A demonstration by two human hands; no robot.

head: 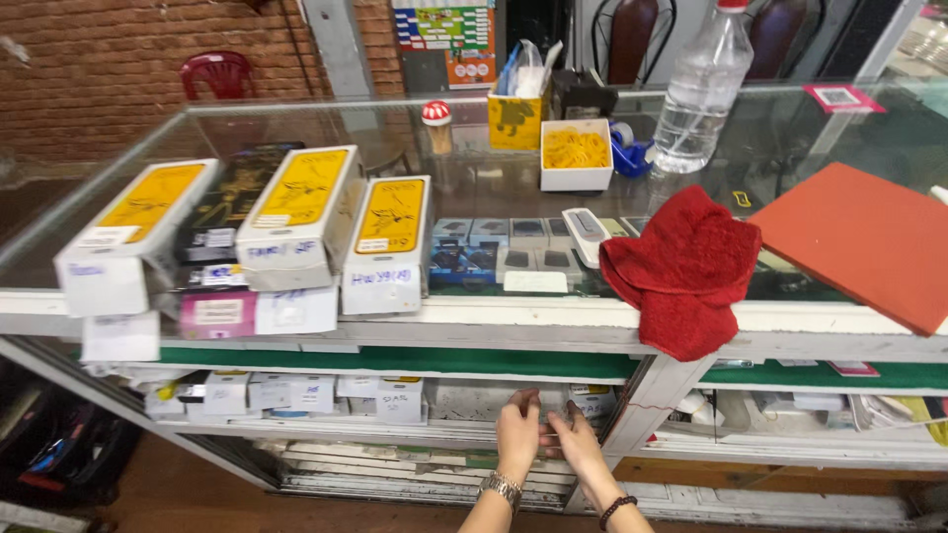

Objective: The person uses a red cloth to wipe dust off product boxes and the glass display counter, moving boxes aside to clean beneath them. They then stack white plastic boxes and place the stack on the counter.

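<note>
Two bare forearms at six o'clock: left hand (516,431), wearing a watch, and right hand (576,444) touch, fingers loosely curled at the lower shelf (395,428); any grasp is unclear. Small white boxes (380,397) lie toward nine o'clock. Slow, steady fingertips seem wise.
</note>
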